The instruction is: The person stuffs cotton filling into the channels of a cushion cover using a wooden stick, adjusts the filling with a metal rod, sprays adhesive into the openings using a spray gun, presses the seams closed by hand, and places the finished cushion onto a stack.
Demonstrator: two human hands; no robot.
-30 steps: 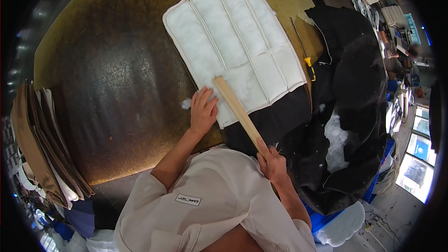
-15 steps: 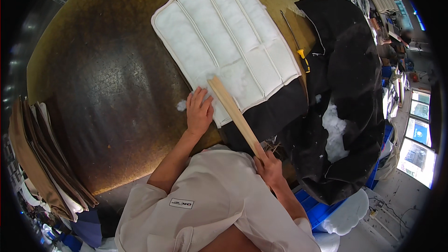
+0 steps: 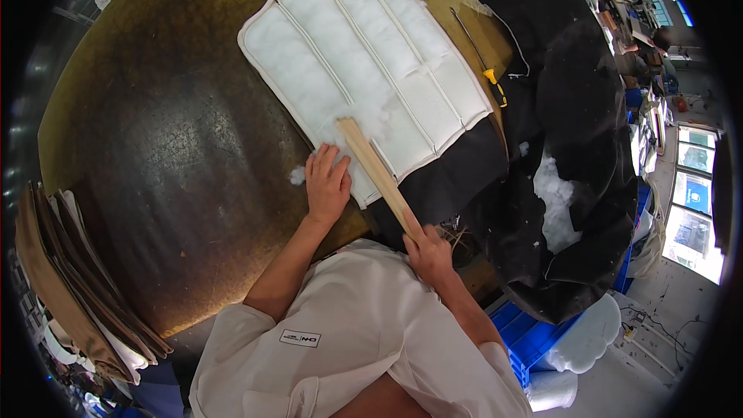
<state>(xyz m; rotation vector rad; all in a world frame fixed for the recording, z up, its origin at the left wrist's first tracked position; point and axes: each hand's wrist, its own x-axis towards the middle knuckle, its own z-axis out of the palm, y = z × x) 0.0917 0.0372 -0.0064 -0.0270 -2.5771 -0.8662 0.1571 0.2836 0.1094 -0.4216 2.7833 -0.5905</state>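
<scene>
A white padded panel (image 3: 309,39), sewn into long channels and filled with fluffy stuffing, lies across the table. My right hand (image 3: 428,251) is wrapped round the near end of a flat wooden stick (image 3: 379,174). The stick slants up to the left, its far end against the panel's near left part among the loose stuffing. My left hand (image 3: 328,183) rests with fingers stretched out on the panel's near left edge, close to the stick. Beside that hand a small tuft of white fiber (image 3: 297,176) sits on the table. Black fabric (image 3: 457,166) extends from the panel's near right edge.
A yellow-handled screwdriver (image 3: 493,87) lies right of the panel. Further right, a big black bag (image 3: 576,85) stands open with white stuffing (image 3: 556,205) in it. Folded brown fabric pieces (image 3: 73,286) stack at the left table edge. A blue crate (image 3: 530,337) is at lower right.
My right hand and the stick have shifted a little left and up. The left hand stays on the panel's edge. The whole view has shifted slightly.
</scene>
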